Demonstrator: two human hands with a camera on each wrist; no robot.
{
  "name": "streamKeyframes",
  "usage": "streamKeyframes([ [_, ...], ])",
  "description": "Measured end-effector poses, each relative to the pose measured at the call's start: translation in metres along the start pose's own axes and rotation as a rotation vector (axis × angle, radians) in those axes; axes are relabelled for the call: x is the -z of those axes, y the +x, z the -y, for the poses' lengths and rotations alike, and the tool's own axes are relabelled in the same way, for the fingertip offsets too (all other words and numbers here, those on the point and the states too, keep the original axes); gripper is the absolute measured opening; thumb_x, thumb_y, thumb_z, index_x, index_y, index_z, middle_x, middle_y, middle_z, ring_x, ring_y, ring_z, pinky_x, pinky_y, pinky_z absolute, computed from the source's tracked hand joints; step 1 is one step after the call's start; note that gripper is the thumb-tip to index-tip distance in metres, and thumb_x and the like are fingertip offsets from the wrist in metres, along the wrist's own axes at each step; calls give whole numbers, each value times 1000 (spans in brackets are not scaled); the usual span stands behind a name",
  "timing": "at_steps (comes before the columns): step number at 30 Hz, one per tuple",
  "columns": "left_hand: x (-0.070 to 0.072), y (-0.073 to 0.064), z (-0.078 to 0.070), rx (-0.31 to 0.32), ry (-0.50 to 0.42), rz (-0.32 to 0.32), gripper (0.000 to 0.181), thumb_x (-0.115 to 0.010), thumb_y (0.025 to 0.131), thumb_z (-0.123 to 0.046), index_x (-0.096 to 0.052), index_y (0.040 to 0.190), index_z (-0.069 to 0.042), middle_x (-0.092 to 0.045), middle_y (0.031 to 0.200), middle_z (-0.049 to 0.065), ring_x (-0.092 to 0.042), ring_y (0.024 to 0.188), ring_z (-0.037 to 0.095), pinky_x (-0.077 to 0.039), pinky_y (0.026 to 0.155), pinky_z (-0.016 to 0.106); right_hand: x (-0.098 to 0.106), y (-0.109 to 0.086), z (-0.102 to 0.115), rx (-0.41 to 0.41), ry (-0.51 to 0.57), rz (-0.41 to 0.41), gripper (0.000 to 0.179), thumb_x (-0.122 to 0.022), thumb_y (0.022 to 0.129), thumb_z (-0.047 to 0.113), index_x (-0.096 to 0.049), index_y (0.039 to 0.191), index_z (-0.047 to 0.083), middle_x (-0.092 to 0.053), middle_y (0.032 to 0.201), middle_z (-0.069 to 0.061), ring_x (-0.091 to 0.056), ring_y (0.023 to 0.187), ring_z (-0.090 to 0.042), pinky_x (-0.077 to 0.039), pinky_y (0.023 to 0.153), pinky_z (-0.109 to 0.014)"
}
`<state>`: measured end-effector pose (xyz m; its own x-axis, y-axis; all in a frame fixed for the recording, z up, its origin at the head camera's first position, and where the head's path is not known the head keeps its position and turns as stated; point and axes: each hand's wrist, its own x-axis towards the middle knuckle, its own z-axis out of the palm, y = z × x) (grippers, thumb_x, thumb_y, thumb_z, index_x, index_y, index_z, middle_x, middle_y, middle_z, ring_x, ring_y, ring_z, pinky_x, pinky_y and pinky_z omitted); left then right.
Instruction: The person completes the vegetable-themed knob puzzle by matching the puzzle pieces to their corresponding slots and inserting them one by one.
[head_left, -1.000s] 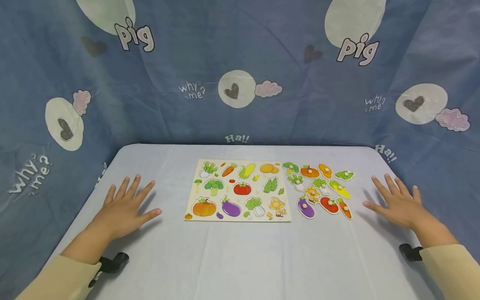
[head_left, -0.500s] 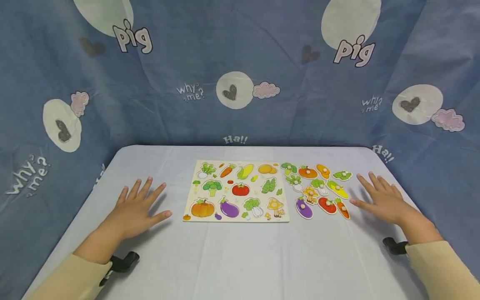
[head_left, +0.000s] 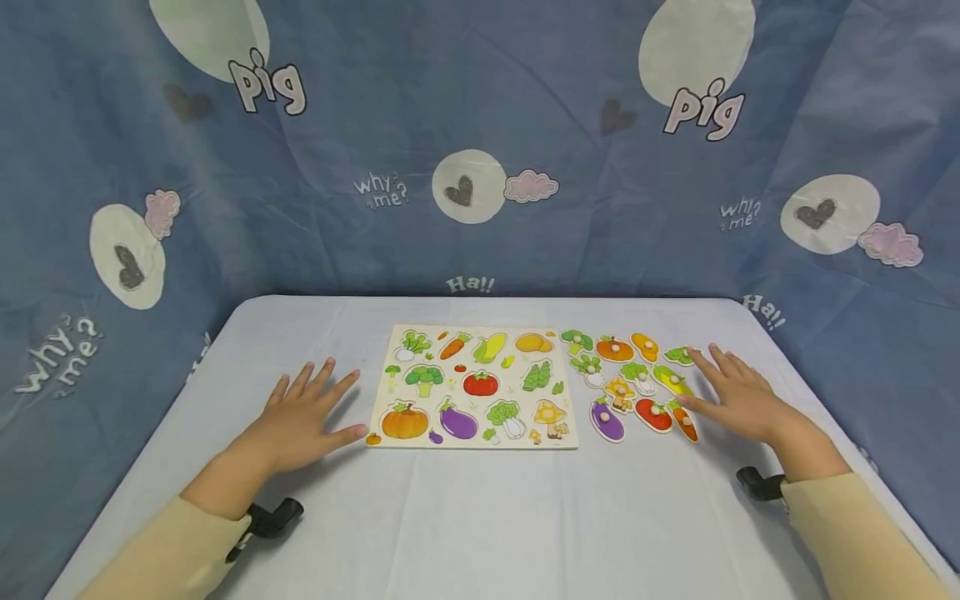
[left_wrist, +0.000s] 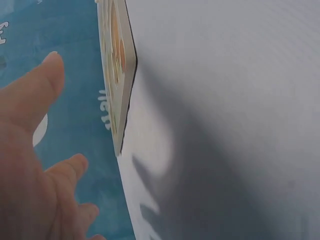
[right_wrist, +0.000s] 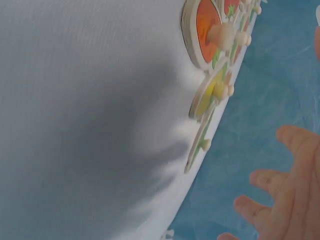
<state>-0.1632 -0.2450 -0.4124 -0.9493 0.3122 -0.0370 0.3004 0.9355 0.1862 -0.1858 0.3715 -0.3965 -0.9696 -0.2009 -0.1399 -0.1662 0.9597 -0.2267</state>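
A wooden vegetable puzzle board (head_left: 465, 400) lies flat mid-table, printed with a pumpkin, tomato, eggplant and others. To its right lie several loose knobbed pieces, among them an eggplant piece (head_left: 607, 425), a tomato piece (head_left: 651, 414), a carrot piece (head_left: 685, 425) and a corn piece (head_left: 667, 377). My left hand (head_left: 300, 425), fingers spread, hovers beside the board's lower left corner and holds nothing. Over the right edge of the pieces hangs my right hand (head_left: 738, 400), also spread and holding nothing; its fingertips partly cover the green pea piece (head_left: 678, 356). Small knobs stand up from the pieces in the right wrist view.
A white cloth covers the table (head_left: 480, 525). Behind and at the sides hangs a blue printed curtain (head_left: 315, 233). Each wrist wears a black camera mount, one at the left wrist (head_left: 273, 518) and one at the right wrist (head_left: 759, 483).
Both hands have moved inward, the left towards the board and the right over the edge of the loose pieces. The board and pieces have stayed in place on the table.
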Motion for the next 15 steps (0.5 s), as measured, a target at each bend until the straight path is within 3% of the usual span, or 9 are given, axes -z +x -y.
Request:
streamKeyframes([
  [15, -15, 17, -10, 8, -51, 66, 97, -51, 86, -78, -34, 157, -13, -16, 162, 28, -10, 146, 56, -4, 113, 73, -8, 11, 19, 56, 137, 46, 92, -63, 91, 60, -26, 158, 8, -23, 158, -29, -16, 142, -53, -19, 106, -77],
])
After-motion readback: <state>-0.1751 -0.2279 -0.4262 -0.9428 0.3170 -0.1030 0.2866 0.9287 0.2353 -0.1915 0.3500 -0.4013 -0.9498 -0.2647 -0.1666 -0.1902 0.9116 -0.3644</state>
